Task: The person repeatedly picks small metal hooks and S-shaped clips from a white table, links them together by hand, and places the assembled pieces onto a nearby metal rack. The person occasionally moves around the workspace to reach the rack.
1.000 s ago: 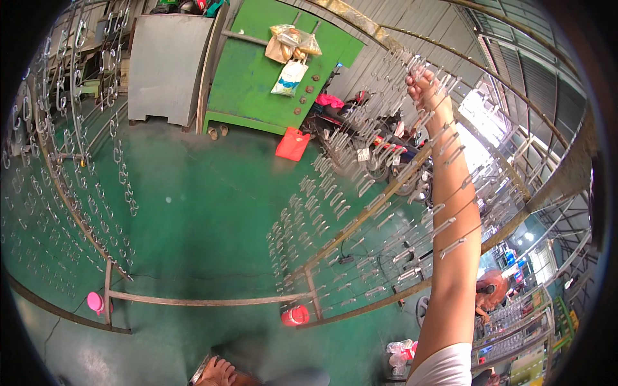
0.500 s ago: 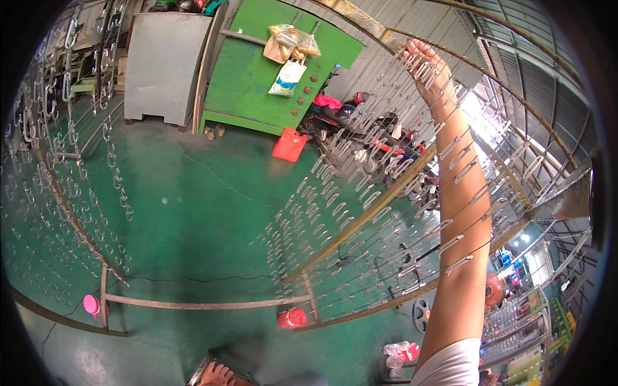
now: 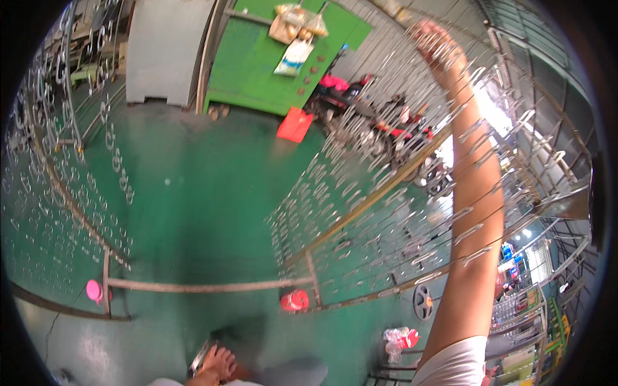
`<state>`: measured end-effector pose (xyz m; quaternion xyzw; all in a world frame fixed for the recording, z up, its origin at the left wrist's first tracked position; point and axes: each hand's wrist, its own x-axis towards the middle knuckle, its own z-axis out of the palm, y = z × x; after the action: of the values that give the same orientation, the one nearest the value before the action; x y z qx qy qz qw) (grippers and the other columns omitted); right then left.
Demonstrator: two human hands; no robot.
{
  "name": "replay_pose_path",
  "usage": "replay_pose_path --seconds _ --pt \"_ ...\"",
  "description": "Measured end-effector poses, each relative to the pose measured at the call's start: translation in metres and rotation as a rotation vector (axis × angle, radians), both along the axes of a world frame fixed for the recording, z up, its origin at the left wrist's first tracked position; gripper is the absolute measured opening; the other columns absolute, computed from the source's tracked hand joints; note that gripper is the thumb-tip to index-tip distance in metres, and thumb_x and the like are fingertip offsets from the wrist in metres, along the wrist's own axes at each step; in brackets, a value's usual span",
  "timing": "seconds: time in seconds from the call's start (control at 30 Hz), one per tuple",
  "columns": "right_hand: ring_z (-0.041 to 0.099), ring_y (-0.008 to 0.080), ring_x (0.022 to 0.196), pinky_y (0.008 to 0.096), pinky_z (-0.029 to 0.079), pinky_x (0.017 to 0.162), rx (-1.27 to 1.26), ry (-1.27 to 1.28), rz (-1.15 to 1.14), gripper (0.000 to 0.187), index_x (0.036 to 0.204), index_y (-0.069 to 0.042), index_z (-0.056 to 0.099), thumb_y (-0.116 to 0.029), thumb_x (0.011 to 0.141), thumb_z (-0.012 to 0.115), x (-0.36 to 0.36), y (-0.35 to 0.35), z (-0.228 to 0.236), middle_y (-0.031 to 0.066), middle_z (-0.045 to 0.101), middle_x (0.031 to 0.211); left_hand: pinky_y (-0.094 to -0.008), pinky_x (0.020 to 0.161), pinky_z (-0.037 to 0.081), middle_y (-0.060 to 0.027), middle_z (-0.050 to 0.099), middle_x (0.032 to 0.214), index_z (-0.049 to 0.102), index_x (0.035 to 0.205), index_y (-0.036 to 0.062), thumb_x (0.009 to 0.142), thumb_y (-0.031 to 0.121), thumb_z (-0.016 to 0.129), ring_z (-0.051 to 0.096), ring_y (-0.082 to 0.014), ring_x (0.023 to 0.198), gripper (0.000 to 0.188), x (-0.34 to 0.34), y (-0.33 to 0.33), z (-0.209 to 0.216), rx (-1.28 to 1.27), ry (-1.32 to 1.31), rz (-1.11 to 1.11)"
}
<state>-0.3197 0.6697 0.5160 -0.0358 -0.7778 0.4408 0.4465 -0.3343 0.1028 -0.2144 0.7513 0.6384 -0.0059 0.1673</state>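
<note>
Higher and further right in view than before, the right hand [image 3: 440, 48] sits among hanging metal hooks [image 3: 351, 127], its grip unclear, and the forearm [image 3: 477, 186], catching strands, could tangle or dislodge them.

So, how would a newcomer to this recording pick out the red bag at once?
Find the big green cabinet at the upper middle of the picture and go down to its lower right corner. Right there is the red bag. Its all-over red sets it apart from the paler bags hanging on the cabinet, and its angular outline from the round red tub farther down.
</note>
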Motion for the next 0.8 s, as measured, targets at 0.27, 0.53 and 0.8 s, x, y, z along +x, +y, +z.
replay_pose_path --seconds 0.27,0.53,0.8 --pt "0.059 0.0164 0.096 0.0252 0.047 0.077 -0.033 -0.214 -0.645 0.038 0.124 -0.005 0.053 -0.025 0.092 0.054 0.126 -0.093 -0.105 0.0078 0.062 0.109 -0.0486 0.103 0.023 -0.0042 0.054 0.119 0.057 0.112 0.0134 0.09 0.037 0.045 0.046 -0.0253 0.114 0.034 -0.005 0.001 0.01 0.001 -0.173 0.072" --pt "0.051 0.007 0.073 0.0202 0.038 0.058 -0.332 -0.504 -0.946 0.021 0.103 -0.007 0.057 -0.017 0.086 0.064 0.299 -0.266 -0.239 -0.0026 0.053 0.084 -0.0459 0.085 0.041 -0.0116 0.057 0.11 0.052 0.11 0.0076 0.09 0.023 0.05 0.05 -0.0333 0.104 0.025 -0.029 0.105 0.017 0.389 -0.589 0.488" --pt "0.052 0.0062 0.07 0.0181 0.037 0.054 -0.834 -0.242 -1.186 0.021 0.102 -0.008 0.056 -0.016 0.085 0.065 0.432 -0.41 -0.332 -0.0029 0.055 0.081 -0.0428 0.092 0.041 -0.0171 0.055 0.118 0.053 0.115 0.0001 0.085 0.027 0.062 0.049 -0.0356 0.108 0.042 -0.128 0.32 0.105 0.981 -0.563 0.61"
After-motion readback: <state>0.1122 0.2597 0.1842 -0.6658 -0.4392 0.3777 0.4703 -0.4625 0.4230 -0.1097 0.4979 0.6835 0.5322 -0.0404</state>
